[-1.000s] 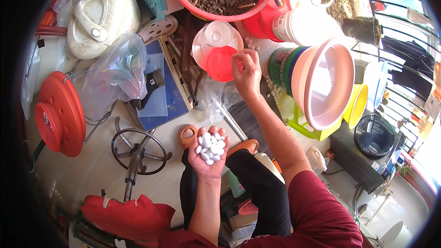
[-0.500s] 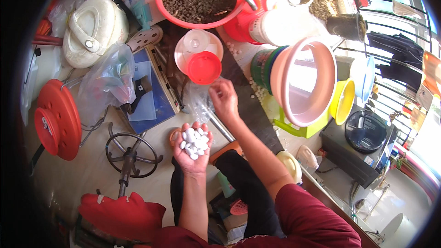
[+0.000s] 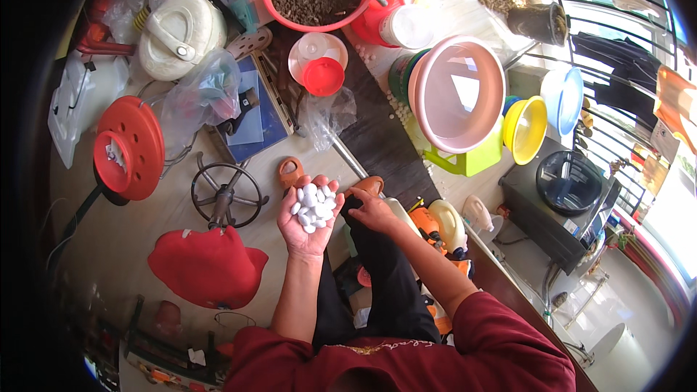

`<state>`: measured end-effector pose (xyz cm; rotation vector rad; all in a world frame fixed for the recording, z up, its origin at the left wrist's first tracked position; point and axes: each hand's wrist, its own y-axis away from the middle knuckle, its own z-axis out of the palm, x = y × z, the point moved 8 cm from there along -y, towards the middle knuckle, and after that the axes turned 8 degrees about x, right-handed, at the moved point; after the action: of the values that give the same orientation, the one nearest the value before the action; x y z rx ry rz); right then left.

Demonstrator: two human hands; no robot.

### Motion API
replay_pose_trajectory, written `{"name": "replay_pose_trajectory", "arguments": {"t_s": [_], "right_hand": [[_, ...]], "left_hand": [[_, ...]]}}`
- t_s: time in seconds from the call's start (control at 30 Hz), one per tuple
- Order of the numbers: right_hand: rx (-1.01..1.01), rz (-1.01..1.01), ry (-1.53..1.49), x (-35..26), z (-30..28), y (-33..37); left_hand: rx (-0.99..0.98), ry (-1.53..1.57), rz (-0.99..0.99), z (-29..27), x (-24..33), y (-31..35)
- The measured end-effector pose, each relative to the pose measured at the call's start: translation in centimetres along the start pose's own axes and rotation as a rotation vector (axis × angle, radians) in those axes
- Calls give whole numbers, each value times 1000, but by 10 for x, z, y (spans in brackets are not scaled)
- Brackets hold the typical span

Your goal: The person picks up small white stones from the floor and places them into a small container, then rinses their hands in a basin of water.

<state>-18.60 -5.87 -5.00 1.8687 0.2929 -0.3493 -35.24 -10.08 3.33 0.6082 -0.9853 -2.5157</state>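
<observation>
My left hand [image 3: 295,237], palm up and cupped, holds a heap of smooth white pebbles [image 3: 314,207]. To its right, above my knee, is my right hand [image 3: 374,212], fingers apart and nothing visible in them. Beyond both hands, a red plastic cup [image 3: 323,76] stands by a clear plastic cup [image 3: 312,46] on a pale plate [image 3: 337,49]. A crumpled clear plastic bag [image 3: 323,120] lies just below the red cup.
A red basin [image 3: 270,7] of soil is at the far side. Pink [image 3: 421,94] and yellow basins [image 3: 541,120] stand right, beside a green stool [image 3: 479,160]. Left are a blue box [image 3: 270,127], a red stool [image 3: 149,149] and a red seat [image 3: 207,265]. White pebbles lie scattered on the floor.
My right hand has drawn back from beside the red cup toward my knee, near the left hand. The left hand still holds the pebbles. The whole view has shifted.
</observation>
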Motion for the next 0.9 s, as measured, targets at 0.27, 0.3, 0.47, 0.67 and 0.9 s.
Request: {"name": "replay_pose_trajectory", "arguments": {"t_s": [0.27, 0.3, 0.47, 0.67, 0.9], "right_hand": [[755, -394, -404, -91, -183, -64], [857, -381, -439, -91, -215, -87], [1120, -523, -228, -122, -354, -212], [958, -539, 389, -163, -394, -324], [860, -443, 515, -153, -398, -405]], "left_hand": [[89, -103, 18, 16, -4, 5], [106, -113, 15, 14, -6, 0], [159, -43, -12, -12, -27, -31], [260, 87, 59, -24, -66, -74], [217, 119, -20, 5, -114, -126]]}}
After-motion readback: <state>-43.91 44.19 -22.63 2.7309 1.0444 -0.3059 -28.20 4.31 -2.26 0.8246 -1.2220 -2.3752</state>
